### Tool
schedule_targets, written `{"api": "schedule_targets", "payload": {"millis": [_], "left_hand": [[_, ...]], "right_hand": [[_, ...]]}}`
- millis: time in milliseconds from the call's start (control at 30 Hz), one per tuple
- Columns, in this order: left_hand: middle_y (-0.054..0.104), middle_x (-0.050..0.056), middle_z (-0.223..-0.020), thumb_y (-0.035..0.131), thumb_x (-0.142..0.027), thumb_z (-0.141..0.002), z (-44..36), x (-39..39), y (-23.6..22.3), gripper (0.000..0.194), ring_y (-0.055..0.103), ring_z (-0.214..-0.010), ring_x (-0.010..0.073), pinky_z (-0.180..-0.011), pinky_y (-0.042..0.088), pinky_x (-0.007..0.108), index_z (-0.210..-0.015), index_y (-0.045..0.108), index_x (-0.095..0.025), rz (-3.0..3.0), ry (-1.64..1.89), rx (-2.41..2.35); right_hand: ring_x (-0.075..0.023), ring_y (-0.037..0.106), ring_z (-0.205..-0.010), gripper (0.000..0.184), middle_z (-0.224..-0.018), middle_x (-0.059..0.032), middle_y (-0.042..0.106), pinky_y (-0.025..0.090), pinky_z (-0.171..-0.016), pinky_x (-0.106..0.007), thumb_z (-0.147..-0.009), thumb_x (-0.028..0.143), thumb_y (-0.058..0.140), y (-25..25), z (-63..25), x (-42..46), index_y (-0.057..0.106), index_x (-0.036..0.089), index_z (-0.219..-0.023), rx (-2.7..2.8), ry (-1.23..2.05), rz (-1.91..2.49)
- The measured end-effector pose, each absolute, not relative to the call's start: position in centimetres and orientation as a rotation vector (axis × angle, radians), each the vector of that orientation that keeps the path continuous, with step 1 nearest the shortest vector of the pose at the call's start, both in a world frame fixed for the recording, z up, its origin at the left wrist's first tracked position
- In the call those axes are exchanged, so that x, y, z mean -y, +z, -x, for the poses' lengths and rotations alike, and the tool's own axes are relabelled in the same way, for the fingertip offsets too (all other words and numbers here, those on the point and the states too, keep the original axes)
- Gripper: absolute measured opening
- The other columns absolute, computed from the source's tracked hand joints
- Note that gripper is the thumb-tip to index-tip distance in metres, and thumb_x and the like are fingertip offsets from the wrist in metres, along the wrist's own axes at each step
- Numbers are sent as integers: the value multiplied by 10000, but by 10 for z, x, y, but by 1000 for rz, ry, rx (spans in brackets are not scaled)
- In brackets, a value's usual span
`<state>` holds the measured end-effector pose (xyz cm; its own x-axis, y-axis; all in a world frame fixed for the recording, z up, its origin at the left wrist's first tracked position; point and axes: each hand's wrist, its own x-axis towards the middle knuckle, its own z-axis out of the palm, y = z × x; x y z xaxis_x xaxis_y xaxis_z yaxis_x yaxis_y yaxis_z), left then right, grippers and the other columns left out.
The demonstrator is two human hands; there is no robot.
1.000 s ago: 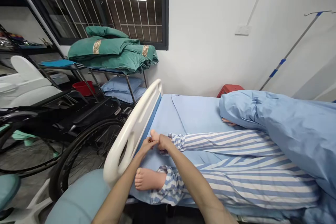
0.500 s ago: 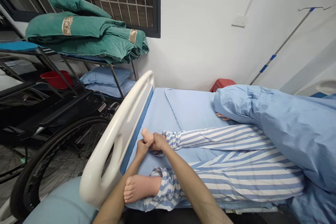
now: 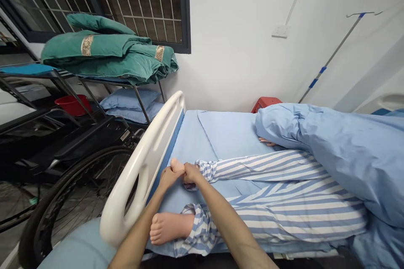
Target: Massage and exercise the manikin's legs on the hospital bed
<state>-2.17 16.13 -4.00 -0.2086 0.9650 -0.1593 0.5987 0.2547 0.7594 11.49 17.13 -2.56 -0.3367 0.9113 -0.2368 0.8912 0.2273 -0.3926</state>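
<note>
A figure lies on the bed in blue-and-white striped trousers [image 3: 293, 206], with both bare feet showing. My left hand [image 3: 169, 176] is closed on the front part of the far foot [image 3: 177, 165], near its toes. Around the ankle of that same foot, just below the bunched trouser cuff [image 3: 205, 170], my right hand [image 3: 191, 173] is wrapped. My fingers and the cuff hide much of the foot. The near foot [image 3: 172, 228] rests on its own between my forearms, toes to the left.
A white footboard [image 3: 142, 164] stands left of my hands, with a wheelchair wheel [image 3: 78, 201] beyond it. A blue quilt [image 3: 341, 147] covers the figure's upper part. Green folded bedding [image 3: 110, 52] lies on a rack; a drip pole [image 3: 328, 59] leans at right.
The view has tilted up slightly. My left hand has shifted a little left along the far foot, its wrist turning. My right hand keeps its hold at the ankle.
</note>
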Motion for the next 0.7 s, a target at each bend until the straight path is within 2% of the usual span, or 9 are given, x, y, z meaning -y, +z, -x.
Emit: {"api": "schedule_targets", "payload": {"millis": [167,300,467,700], "left_hand": [[657,78,-702,610,-561,-598,-2,-154,-65,411,605,-691,214,-596,470,275,-678,564,-161,-1152,1270,-1726],[619,52,-650,621,-554,-566,-11,-156,-78,413,575,-635,185,-567,473,274,-676,549,-162,-1053,1394,-1724],[632,83,-652,588,-544,-587,-3,-157,-76,394,588,-642,212,-564,462,285,-661,557,-158,-1197,1271,-1801],[640,139,-602,572,-494,-657,11,-157,-50,343,626,-687,271,-585,414,303,-576,562,-161,-1422,852,-1891]], "right_hand": [[-283,605,-1057,521,-1101,-117,664,431,-871,-353,-605,225,701,-25,-116,-171,550,149,-1098,2426,746,1746],[-284,600,-1062,534,-1121,-136,649,421,-882,-354,-611,244,704,-26,-116,-171,543,129,-1107,2428,727,1754],[-270,592,-1071,521,-1135,-118,643,409,-897,-352,-614,256,704,-28,-115,-172,533,157,-1097,2437,712,1772],[-267,585,-1089,538,-1156,-114,634,397,-913,-354,-608,265,711,-27,-115,-171,528,174,-1106,2413,744,1788]]}}
